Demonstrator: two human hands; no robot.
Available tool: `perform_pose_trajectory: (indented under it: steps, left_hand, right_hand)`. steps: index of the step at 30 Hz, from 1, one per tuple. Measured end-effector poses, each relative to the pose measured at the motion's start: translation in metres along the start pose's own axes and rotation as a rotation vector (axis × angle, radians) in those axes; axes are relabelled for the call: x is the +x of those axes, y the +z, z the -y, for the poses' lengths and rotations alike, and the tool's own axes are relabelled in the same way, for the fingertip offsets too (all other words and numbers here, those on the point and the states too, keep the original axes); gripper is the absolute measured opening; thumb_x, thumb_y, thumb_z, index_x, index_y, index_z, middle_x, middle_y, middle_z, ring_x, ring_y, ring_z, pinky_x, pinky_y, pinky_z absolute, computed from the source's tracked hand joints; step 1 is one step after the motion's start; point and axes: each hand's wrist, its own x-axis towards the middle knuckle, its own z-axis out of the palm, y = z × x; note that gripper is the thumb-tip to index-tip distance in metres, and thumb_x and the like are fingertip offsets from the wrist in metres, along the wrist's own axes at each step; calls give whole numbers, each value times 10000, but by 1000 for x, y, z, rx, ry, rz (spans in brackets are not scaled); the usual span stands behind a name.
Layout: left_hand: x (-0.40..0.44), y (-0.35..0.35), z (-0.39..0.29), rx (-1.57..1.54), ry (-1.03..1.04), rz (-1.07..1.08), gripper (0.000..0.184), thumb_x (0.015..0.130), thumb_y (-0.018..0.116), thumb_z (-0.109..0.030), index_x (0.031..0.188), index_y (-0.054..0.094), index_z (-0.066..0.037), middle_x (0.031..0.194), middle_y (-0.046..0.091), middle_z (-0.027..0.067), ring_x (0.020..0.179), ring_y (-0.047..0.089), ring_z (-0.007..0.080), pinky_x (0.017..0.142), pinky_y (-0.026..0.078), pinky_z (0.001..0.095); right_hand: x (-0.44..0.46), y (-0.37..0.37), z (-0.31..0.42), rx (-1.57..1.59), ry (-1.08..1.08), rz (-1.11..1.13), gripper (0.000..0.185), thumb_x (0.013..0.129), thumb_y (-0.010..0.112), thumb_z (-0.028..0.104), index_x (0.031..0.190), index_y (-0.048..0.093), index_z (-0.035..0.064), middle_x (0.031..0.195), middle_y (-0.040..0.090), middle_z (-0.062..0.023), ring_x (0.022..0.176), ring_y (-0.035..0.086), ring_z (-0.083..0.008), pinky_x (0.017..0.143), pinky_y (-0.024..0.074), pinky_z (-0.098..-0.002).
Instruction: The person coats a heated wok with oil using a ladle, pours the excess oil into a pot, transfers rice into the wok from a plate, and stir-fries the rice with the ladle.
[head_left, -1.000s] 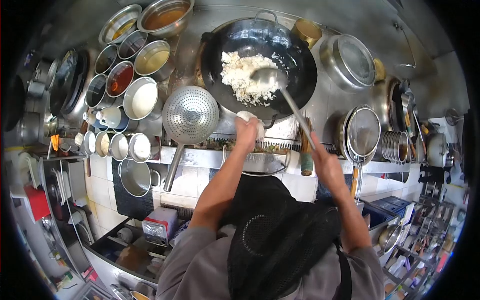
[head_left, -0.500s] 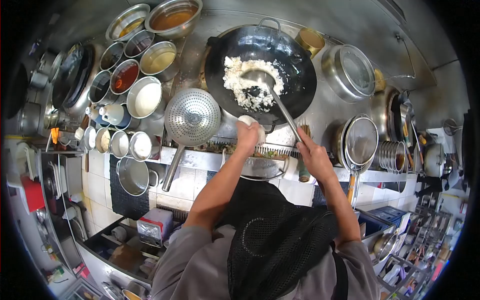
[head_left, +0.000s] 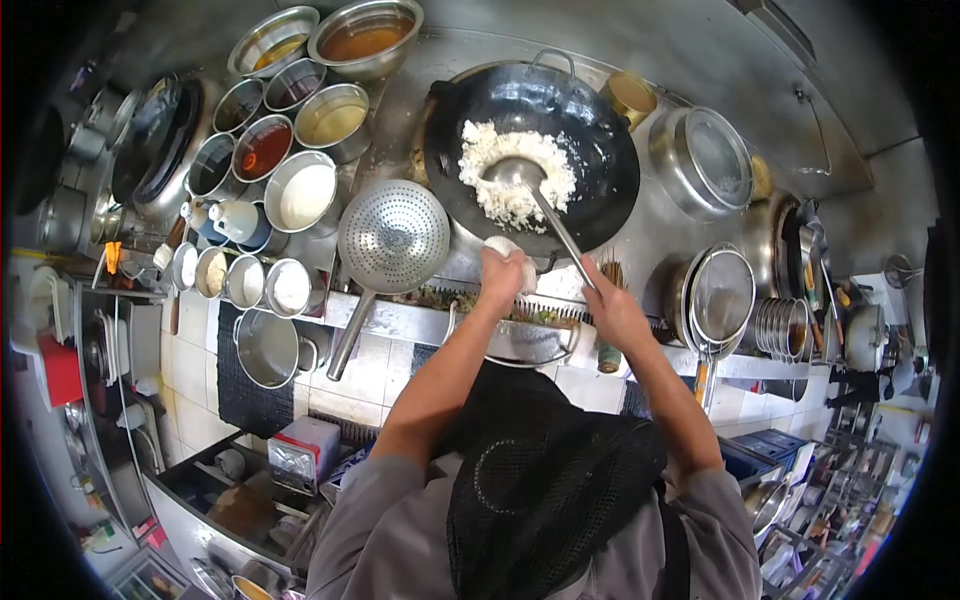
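Under my left hand (head_left: 503, 280) is a bunched white cloth (head_left: 500, 245), gripped at the near edge of a large black wok (head_left: 606, 140). My right hand (head_left: 616, 314) is closed around the long handle of a metal ladle (head_left: 562, 232). The ladle's bowl rests upside down on white rice (head_left: 481, 145) in the wok, with its rounded back facing up. The rice forms a loose heap left of the wok's middle, with a few grains scattered around it. My left fingers wrap the cloth, and the wok handle beneath is mostly hidden.
A perforated strainer (head_left: 394, 238) lies left of the wok. Beyond it stand several bowls of sauces and seasonings, including a red sauce (head_left: 264, 150) and a white one (head_left: 303, 196). A bamboo brush (head_left: 610, 350) is beside my right hand. Mesh strainers (head_left: 722, 290) sit farther right.
The ladle's bowl has come slightly toward me over the rice, covering a dark gap there. My right hand has drawn back a little. The whole view has shifted slightly.
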Motion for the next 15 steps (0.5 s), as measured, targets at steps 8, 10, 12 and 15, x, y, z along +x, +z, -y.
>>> perform_pose_trajectory:
  steps: [8,10,12,15]
  left_hand:
    - [10,-2,20,66,40,-8,220,826,556,-37,1019,498,52,939,602,127,782,592,195,657,497,342]
    - [8,-2,16,14,34,22,221,828,555,-40,1023,504,50,937,605,127,790,596,198,664,499,342]
    - [2,-4,11,-36,8,48,221,831,554,-42,1028,510,48,936,608,126,797,600,201,672,500,342]
    - [3,1,10,-15,3,8,214,833,553,-39,1025,524,51,939,616,124,808,605,200,682,503,340]
  right_hand:
    - [-13,-7,29,221,24,-125,465,950,539,194,1409,469,161,860,629,-318,802,625,-476,757,470,-533]
    - [-5,-2,16,222,44,28,451,955,533,189,1402,479,159,897,631,-320,829,629,-469,779,470,-520]
    - [-6,-3,0,290,-203,-95,445,964,525,198,1404,479,150,978,638,-311,905,646,-438,813,488,-476]
    - [11,-8,6,362,-95,-264,456,974,527,247,1410,472,126,956,672,-265,859,668,-390,810,503,-422]
